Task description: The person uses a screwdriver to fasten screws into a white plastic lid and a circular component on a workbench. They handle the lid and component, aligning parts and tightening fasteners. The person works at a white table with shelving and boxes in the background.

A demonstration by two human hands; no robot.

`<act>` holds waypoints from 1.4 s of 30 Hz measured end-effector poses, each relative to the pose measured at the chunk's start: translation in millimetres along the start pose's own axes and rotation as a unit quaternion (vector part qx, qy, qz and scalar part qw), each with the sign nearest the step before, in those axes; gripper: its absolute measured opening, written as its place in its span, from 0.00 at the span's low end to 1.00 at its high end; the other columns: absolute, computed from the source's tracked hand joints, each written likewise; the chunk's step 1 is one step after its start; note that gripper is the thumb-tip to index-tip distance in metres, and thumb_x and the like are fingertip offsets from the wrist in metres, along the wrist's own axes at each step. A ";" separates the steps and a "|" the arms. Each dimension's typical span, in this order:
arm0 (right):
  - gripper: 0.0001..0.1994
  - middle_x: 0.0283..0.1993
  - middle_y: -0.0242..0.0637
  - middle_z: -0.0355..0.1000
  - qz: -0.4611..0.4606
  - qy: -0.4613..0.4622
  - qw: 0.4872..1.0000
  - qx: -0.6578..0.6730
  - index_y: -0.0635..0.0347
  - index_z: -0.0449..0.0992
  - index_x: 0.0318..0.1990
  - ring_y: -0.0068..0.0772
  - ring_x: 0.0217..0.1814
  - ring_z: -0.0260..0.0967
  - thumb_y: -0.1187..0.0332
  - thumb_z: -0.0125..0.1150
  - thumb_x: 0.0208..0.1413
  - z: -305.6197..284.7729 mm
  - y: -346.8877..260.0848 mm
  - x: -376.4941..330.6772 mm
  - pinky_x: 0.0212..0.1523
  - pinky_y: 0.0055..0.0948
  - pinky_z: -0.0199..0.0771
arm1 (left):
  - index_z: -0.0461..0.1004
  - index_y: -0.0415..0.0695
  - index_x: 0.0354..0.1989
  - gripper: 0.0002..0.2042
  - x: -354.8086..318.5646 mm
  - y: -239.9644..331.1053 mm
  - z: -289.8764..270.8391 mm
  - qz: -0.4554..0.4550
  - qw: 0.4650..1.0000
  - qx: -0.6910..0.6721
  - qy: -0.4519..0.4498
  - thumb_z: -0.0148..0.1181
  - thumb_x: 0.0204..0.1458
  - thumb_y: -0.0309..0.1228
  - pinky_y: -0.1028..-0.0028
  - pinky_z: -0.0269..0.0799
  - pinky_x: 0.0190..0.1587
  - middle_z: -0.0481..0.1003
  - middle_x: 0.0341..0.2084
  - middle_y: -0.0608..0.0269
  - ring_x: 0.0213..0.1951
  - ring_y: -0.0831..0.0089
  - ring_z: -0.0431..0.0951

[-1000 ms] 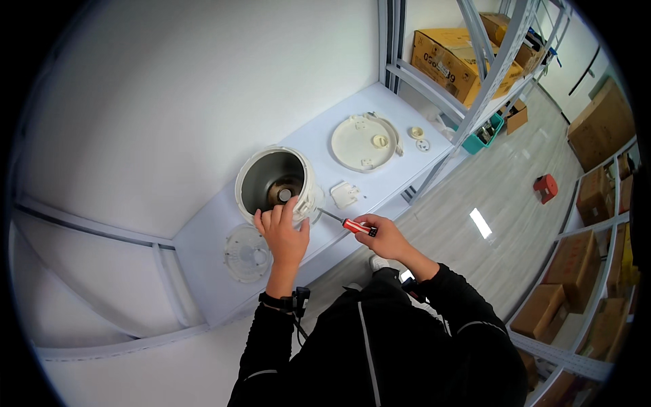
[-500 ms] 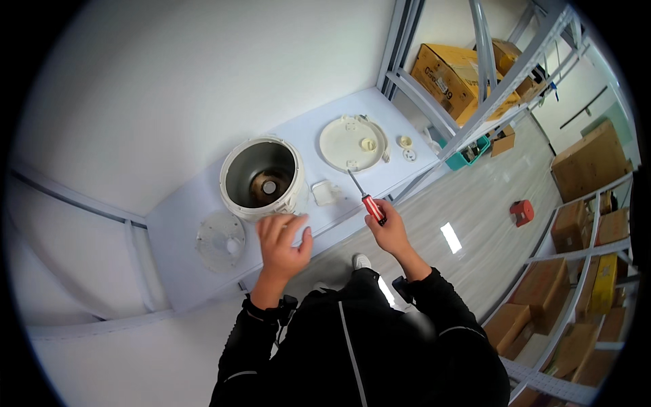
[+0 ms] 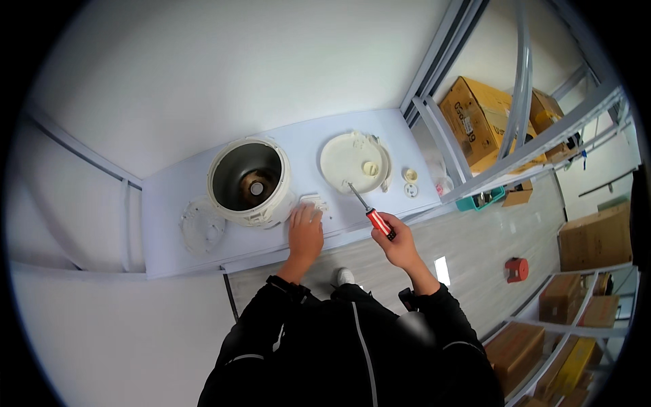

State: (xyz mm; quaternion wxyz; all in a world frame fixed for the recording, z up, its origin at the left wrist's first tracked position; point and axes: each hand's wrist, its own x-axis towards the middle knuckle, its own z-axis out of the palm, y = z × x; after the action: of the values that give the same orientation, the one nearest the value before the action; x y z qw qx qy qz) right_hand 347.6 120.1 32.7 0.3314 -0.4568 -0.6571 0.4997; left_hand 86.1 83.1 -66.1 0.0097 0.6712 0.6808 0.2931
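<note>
The screwdriver is above the table's front edge, closed in the right hand, its tip now appearing over the round white tray. The left hand, earlier at the pot's rim, has moved to the small white part, fingers loosely bent; whether they grip it, I cannot tell.

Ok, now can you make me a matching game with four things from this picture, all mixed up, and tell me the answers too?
Things:
1. Screwdriver
2. Round pot
3. Stool
4. Flat white disc

Clues:
A. Red, and standing on the floor
B. Has a small cream ring lying on it
C. Held in the right hand
D. Open at the top, dark grey inside

Pairs: 1-C, 2-D, 3-A, 4-B
</note>
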 end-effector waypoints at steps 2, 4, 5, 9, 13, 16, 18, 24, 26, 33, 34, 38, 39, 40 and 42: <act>0.21 0.43 0.25 0.75 0.001 -0.016 1.000 0.008 0.64 0.75 0.64 0.13 0.38 0.66 0.72 0.69 0.65 -14.0 -0.1 6.4 0.39 0.19 0.69 | 0.81 0.43 0.54 0.18 -3.0 1.2 9.8 -0.017 1.000 0.021 0.003 0.68 0.53 0.26 0.52 0.64 0.71 0.76 0.57 0.57 0.64 0.54 0.73; 0.21 0.42 0.25 0.74 -0.002 -0.029 0.999 0.028 0.64 0.75 0.65 0.13 0.37 0.66 0.72 0.68 0.65 -24.3 -0.6 14.7 0.38 0.19 0.69 | 0.82 0.44 0.51 0.16 -2.5 6.2 11.4 -0.046 0.999 0.021 0.015 0.69 0.53 0.26 0.55 0.68 0.66 0.77 0.54 0.59 0.60 0.55 0.75; 0.21 0.41 0.24 0.74 -0.004 -0.036 0.999 0.039 0.64 0.74 0.65 0.13 0.37 0.66 0.72 0.68 0.66 -28.1 0.3 18.4 0.38 0.19 0.69 | 0.82 0.45 0.50 0.15 -3.2 8.0 11.4 -0.061 0.998 0.021 0.022 0.69 0.53 0.26 0.56 0.71 0.64 0.78 0.53 0.60 0.58 0.56 0.76; 0.21 0.39 0.24 0.73 -0.014 -0.073 0.996 0.056 0.64 0.74 0.65 0.14 0.34 0.66 0.71 0.67 0.66 -36.5 7.1 38.2 0.36 0.19 0.69 | 0.82 0.46 0.48 0.13 -2.6 8.2 9.9 -0.067 0.994 0.039 0.082 0.68 0.54 0.25 0.58 0.74 0.58 0.78 0.50 0.61 0.54 0.57 0.77; 0.21 0.38 0.25 0.73 -0.054 -0.082 0.993 0.065 0.64 0.72 0.66 0.13 0.33 0.66 0.72 0.66 0.67 -31.0 13.6 61.0 0.35 0.19 0.69 | 0.80 0.46 0.49 0.11 -5.5 11.6 -0.7 -0.120 0.989 0.005 0.088 0.64 0.57 0.25 0.57 0.75 0.56 0.78 0.51 0.60 0.53 0.54 0.77; 0.22 0.38 0.25 0.72 -0.056 -0.099 0.991 0.075 0.63 0.71 0.66 0.14 0.35 0.67 0.72 0.66 0.66 -19.3 3.8 73.0 0.37 0.19 0.69 | 0.78 0.46 0.50 0.11 -14.4 6.8 -13.5 -0.142 0.986 -0.034 0.081 0.62 0.59 0.24 0.57 0.77 0.52 0.78 0.50 0.58 0.52 0.51 0.78; 0.20 0.38 0.24 0.72 -0.069 -0.110 0.986 0.100 0.63 0.72 0.63 0.14 0.37 0.67 0.73 0.66 0.65 -5.9 -5.3 76.5 0.37 0.19 0.69 | 0.78 0.45 0.50 0.11 -21.0 6.2 -27.8 -0.128 0.985 -0.069 0.090 0.62 0.59 0.23 0.57 0.78 0.50 0.79 0.50 0.57 0.50 0.51 0.79; 0.13 0.35 0.24 0.68 -0.106 -0.123 0.985 0.051 0.58 0.70 0.45 0.15 0.35 0.62 0.80 0.66 0.58 36.3 -26.7 78.8 0.37 0.21 0.66 | 0.80 0.42 0.49 0.10 -37.3 13.8 -89.3 -0.056 0.977 -0.157 0.135 0.61 0.60 0.21 0.59 0.79 0.49 0.80 0.46 0.53 0.47 0.50 0.81; 0.12 0.34 0.25 0.67 -0.112 -0.163 0.979 0.055 0.57 0.68 0.43 0.16 0.34 0.62 0.81 0.63 0.57 50.9 -29.8 80.6 0.36 0.22 0.66 | 0.81 0.42 0.49 0.10 -41.7 10.8 -110.0 -0.057 0.971 -0.173 0.154 0.61 0.60 0.22 0.59 0.78 0.49 0.81 0.45 0.54 0.47 0.53 0.80; 0.10 0.61 0.38 0.77 -0.127 -0.220 0.953 0.165 0.61 0.75 0.48 0.16 0.39 0.70 0.81 0.63 0.62 125.5 -53.3 73.3 0.41 0.22 0.73 | 0.82 0.44 0.45 0.09 -44.0 -23.9 -165.4 -0.013 0.963 -0.147 0.225 0.64 0.57 0.22 0.62 0.68 0.49 0.83 0.40 0.62 0.43 0.60 0.79; 0.10 0.58 0.37 0.78 -0.121 -0.217 0.956 0.155 0.61 0.75 0.48 0.15 0.39 0.69 0.79 0.66 0.61 133.9 -54.0 71.3 0.40 0.22 0.72 | 0.82 0.45 0.45 0.09 -44.9 -29.3 -169.2 -0.017 0.964 -0.158 0.214 0.64 0.57 0.22 0.62 0.66 0.50 0.83 0.40 0.63 0.43 0.61 0.79; 0.11 0.47 0.29 0.79 -0.080 -0.195 0.971 0.115 0.61 0.77 0.45 0.12 0.37 0.66 0.75 0.75 0.59 163.6 -62.3 63.1 0.39 0.20 0.71 | 0.82 0.47 0.46 0.09 -46.2 -47.2 -185.2 -0.022 0.972 -0.179 0.147 0.65 0.57 0.23 0.62 0.63 0.52 0.83 0.41 0.66 0.42 0.63 0.79; 0.12 0.44 0.27 0.79 -0.066 -0.185 0.975 0.103 0.61 0.78 0.45 0.12 0.37 0.65 0.74 0.76 0.58 169.8 -63.9 60.8 0.39 0.20 0.70 | 0.82 0.47 0.46 0.09 -45.2 -50.3 -188.8 -0.017 0.974 -0.180 0.140 0.65 0.57 0.23 0.62 0.63 0.52 0.83 0.40 0.66 0.42 0.63 0.79; 0.12 0.39 0.25 0.77 -0.072 -0.160 0.980 0.091 0.61 0.79 0.44 0.12 0.35 0.64 0.73 0.77 0.57 175.6 -65.6 59.6 0.37 0.20 0.69 | 0.82 0.46 0.45 0.09 -43.3 -52.2 -193.1 -0.012 0.975 -0.180 0.133 0.65 0.57 0.23 0.62 0.63 0.53 0.84 0.40 0.66 0.42 0.63 0.79; 0.12 0.30 0.21 0.72 -0.083 -0.112 0.988 0.064 0.60 0.80 0.43 0.12 0.31 0.63 0.71 0.78 0.56 184.5 -68.3 56.8 0.33 0.20 0.66 | 0.82 0.46 0.45 0.09 -40.8 -59.2 -198.5 -0.004 0.977 -0.178 0.120 0.65 0.56 0.23 0.63 0.63 0.53 0.83 0.40 0.65 0.43 0.64 0.79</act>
State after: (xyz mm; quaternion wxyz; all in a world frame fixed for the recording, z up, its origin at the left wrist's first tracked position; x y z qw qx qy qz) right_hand 144.0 102.0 45.2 0.3249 -0.3200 -0.6925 0.5590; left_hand -44.4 -26.8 58.3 0.0483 0.6155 0.6167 0.4884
